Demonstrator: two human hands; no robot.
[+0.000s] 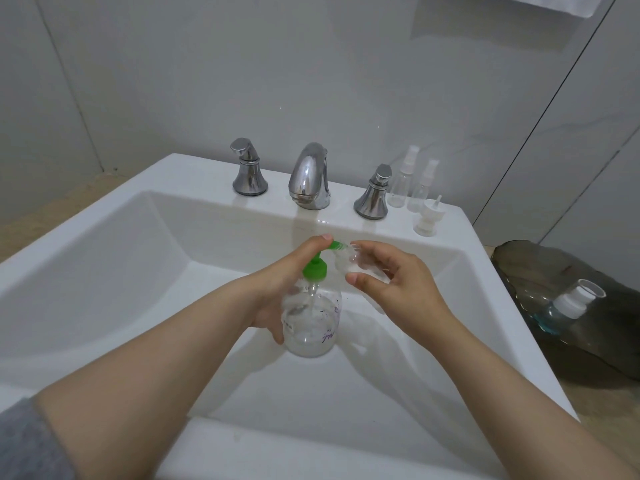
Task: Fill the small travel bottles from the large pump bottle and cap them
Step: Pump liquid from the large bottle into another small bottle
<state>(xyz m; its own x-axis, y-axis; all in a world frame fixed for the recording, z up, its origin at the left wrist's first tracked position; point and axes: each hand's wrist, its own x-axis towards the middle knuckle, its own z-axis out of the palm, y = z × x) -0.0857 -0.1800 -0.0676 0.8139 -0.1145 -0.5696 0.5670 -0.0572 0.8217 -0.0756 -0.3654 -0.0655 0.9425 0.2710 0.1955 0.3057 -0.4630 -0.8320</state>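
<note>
Two hands: the left hand [287,271] and right hand [398,282] meet close together over the basin of the white sink [485,271].
Left hand: its fingers are wrapped round the side of the pump bottle [311,323], and one finger (the index, by the look of it) reaches up onto the head of the green pump [315,270].
Pump bottle: clear, upright and held above the basin; it looks mostly empty, though the clear plastic makes the level hard to judge.
Right hand: thumb and curled fingers pinch a small clear travel bottle [348,263], tilted with its open mouth touching or just beside the pump's nozzle.
Travel bottle contents: I cannot tell how full it is.
Back ledge, right end: a taller spray bottle [403,181] and a shorter spray bottle [424,188] stand side by side with their tops on; a loose spray top [427,218] sits just in front of them.
Taps: a chrome spout [310,174] stands between two chrome handles [248,173] [374,194].
Right of sink: a dark tray [595,351] holds a bottle of blue liquid [568,306] lying on its side.
Left forearm: a grey sleeve [24,441] is pushed up.
</note>
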